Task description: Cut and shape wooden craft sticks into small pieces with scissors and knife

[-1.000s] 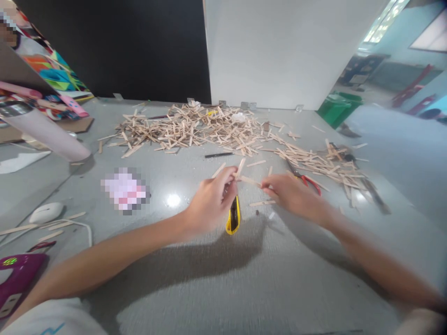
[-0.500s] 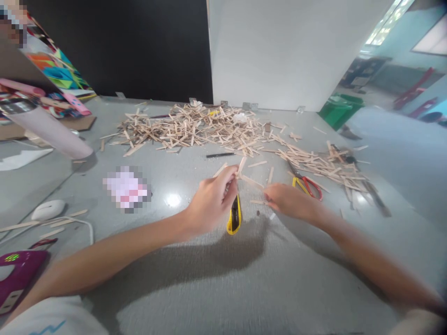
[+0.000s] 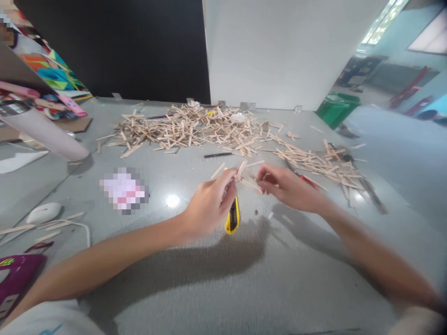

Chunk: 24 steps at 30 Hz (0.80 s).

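My left hand (image 3: 214, 200) is closed in a pinch on a few thin wooden craft sticks (image 3: 241, 170) that cross each other, one pointing up and one slanting down to the right. Just to their right, my right hand (image 3: 279, 186) pinches a short wooden stick (image 3: 253, 177), blurred and mostly end-on, close to the crossed ones. Whether the sticks touch I cannot tell. Under my left hand lies a yellow utility knife (image 3: 232, 222), its upper part hidden. Red-handled scissors (image 3: 309, 181) lie behind my right hand, partly covered.
A large heap of wooden sticks (image 3: 181, 128) spreads along the back, with more sticks (image 3: 314, 163) at right. A black pen-like rod (image 3: 218, 155) lies before the heap. At left are a pale bottle (image 3: 52, 135), a white mouse (image 3: 44, 212) and a purple device (image 3: 21, 279).
My right hand has risen from the table and moved nearer the left, now with a short stick. The stick that lay under its fingertips is gone from the table. My left hand keeps its hold.
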Available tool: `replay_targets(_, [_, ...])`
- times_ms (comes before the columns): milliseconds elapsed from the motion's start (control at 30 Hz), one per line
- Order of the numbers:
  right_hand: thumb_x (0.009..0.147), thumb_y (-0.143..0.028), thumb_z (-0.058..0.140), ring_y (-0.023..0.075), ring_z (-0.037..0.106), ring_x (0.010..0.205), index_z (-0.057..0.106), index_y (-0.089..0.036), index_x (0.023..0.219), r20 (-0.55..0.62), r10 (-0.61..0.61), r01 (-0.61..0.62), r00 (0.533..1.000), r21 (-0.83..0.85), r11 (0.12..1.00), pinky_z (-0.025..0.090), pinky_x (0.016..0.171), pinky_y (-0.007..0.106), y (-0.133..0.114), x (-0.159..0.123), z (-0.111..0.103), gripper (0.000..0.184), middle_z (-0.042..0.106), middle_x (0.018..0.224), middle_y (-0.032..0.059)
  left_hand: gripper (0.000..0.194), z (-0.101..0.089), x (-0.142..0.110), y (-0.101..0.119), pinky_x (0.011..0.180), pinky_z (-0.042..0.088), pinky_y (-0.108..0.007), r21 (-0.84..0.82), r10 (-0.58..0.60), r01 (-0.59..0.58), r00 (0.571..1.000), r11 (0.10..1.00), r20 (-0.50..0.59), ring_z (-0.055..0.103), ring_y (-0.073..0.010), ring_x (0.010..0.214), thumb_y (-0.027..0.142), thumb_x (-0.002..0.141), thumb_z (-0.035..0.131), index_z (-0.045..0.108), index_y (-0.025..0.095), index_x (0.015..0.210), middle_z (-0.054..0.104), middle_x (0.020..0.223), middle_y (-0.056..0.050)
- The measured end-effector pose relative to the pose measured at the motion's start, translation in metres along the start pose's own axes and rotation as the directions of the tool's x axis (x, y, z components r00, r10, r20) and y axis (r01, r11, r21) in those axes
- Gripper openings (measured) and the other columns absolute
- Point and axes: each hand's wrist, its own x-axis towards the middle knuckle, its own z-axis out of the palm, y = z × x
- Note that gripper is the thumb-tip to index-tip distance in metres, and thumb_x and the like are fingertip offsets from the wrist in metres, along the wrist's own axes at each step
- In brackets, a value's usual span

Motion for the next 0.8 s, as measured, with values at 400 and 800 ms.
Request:
replay_targets(400, [0.106, -0.037, 0.071, 0.0136, 0.062, 0.068, 0.064, -0.020, 0.096, -0.237, -0.062, 0.159, 0.970, 0.415, 0.896, 0.051, 0.060, 0.028, -0.013, -0.002, 0.000, 0.021, 0.065, 0.080, 0.0005, 0.021, -0.002, -0.005, 0.010, 0.062, 0.054, -0.021, -0.087, -0.036, 0.030, 0.997, 0.996, -0.072, 0.081, -0.0138, 0.084, 0.022, 0.113, 0.049, 0.059, 0.021, 0.131, 0.082, 0.109, -0.005])
replay_targets(800, [0.102, -0.038, 0.075, 0.0136, 0.061, 0.066, 0.067, -0.020, 0.094, -0.176, -0.063, 0.141, 0.982, 0.475, 0.869, 0.051, 0.059, 0.027, -0.021, -0.006, 0.001, 0.021, 0.065, 0.077, 0.0002, 0.025, 0.000, -0.007, 0.010, 0.062, 0.055, -0.022, -0.130, -0.015, 0.010, 0.999, 0.992, -0.043, 0.081, -0.0164, 0.087, 0.018, 0.110, 0.051, 0.058, 0.020, 0.134, 0.082, 0.097, -0.003])
